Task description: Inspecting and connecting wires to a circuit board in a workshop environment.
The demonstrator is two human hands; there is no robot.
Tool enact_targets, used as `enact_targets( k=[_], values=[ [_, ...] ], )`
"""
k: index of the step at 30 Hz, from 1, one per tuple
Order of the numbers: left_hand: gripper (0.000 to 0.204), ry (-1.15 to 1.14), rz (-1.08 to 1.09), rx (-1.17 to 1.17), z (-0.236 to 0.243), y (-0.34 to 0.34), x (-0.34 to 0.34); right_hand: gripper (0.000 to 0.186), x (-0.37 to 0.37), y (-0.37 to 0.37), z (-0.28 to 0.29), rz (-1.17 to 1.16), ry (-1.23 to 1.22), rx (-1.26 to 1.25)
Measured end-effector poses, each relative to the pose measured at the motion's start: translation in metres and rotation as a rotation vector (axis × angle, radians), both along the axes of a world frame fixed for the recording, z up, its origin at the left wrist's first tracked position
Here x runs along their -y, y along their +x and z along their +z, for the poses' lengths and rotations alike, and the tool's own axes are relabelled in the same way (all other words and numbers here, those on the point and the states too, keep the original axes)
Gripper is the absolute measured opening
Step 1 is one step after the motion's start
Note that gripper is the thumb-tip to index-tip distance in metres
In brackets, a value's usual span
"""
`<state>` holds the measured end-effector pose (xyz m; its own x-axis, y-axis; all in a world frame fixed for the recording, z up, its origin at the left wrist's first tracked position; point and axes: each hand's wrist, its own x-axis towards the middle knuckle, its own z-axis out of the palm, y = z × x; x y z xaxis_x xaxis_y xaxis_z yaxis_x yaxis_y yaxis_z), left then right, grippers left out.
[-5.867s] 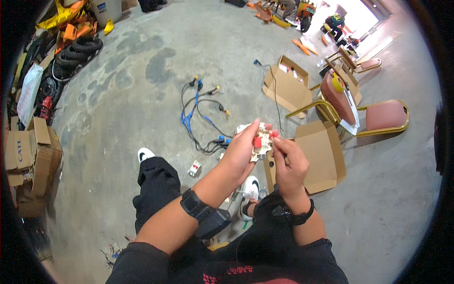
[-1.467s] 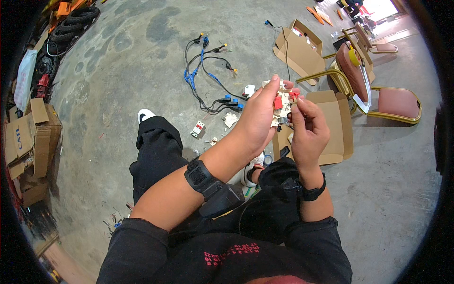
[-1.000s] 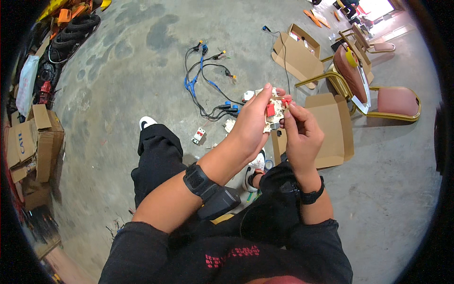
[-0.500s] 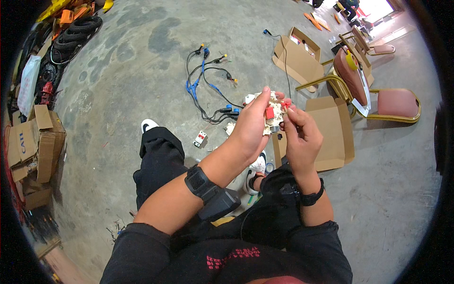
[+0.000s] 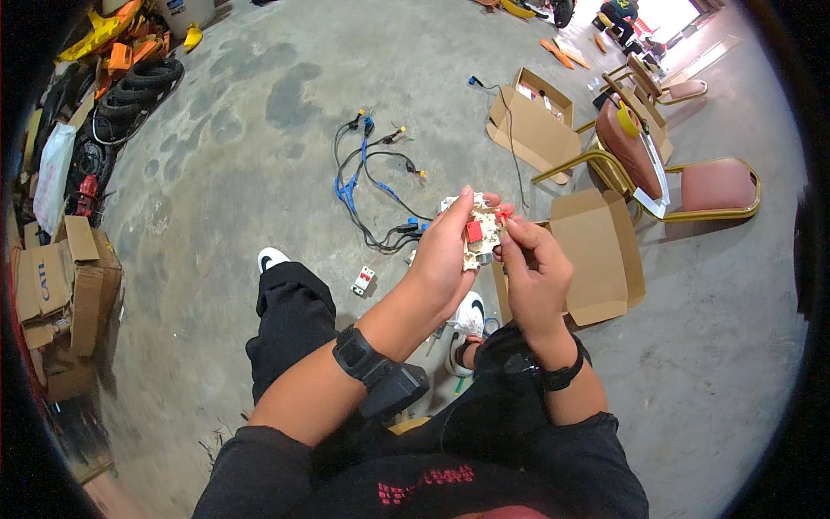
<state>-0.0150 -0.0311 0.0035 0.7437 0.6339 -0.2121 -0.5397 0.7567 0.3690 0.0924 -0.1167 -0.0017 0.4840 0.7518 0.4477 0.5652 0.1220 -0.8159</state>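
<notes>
My left hand (image 5: pixel 443 258) is wrapped around an opened cream-white circuit breaker (image 5: pixel 477 251), which has a red block in its middle and bare inner parts facing up. My right hand (image 5: pixel 538 275) meets its right side, thumb and forefinger pinching a small red piece (image 5: pixel 505 214) at the upper right edge. Whether that piece is still attached cannot be made out. The palm and fingers of the left hand hide much of the housing. On the floor to the left lies a small white breaker (image 5: pixel 363 279) with a red switch.
A bundle of black and blue cables (image 5: pixel 348 186) lies on the concrete ahead. Flattened cardboard boxes (image 5: pixel 596 251) and brown-seated chairs (image 5: pixel 713 189) stand to the right. Tyres (image 5: pixel 143 86) and a torn carton (image 5: pixel 69 290) line the left side. Far off, a person (image 5: pixel 618 17) bends down.
Both hands and the breaker have shifted slightly left and down in the picture, and the view has tilted a little upward. The grip and the pinch look the same.
</notes>
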Motion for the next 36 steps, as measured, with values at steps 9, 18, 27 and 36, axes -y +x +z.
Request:
enact_targets(
  k=[9,18,27,36],
  values=[
    [0.043,-0.004,-0.008,0.028,0.0,-0.001,-0.002,0.021,0.0,0.005,0.008,0.015,0.022,0.311],
    [0.043,0.004,-0.014,0.023,0.0,-0.002,0.0,0.018,0.001,0.002,0.002,-0.026,-0.024,0.166],
    [0.044,0.002,-0.014,0.045,-0.003,-0.002,-0.003,0.018,0.0,0.004,0.007,0.025,-0.005,0.207],
    [0.044,0.006,-0.002,0.032,-0.002,-0.004,-0.003,0.017,0.0,0.0,0.004,0.062,-0.087,-0.125]
  ],
)
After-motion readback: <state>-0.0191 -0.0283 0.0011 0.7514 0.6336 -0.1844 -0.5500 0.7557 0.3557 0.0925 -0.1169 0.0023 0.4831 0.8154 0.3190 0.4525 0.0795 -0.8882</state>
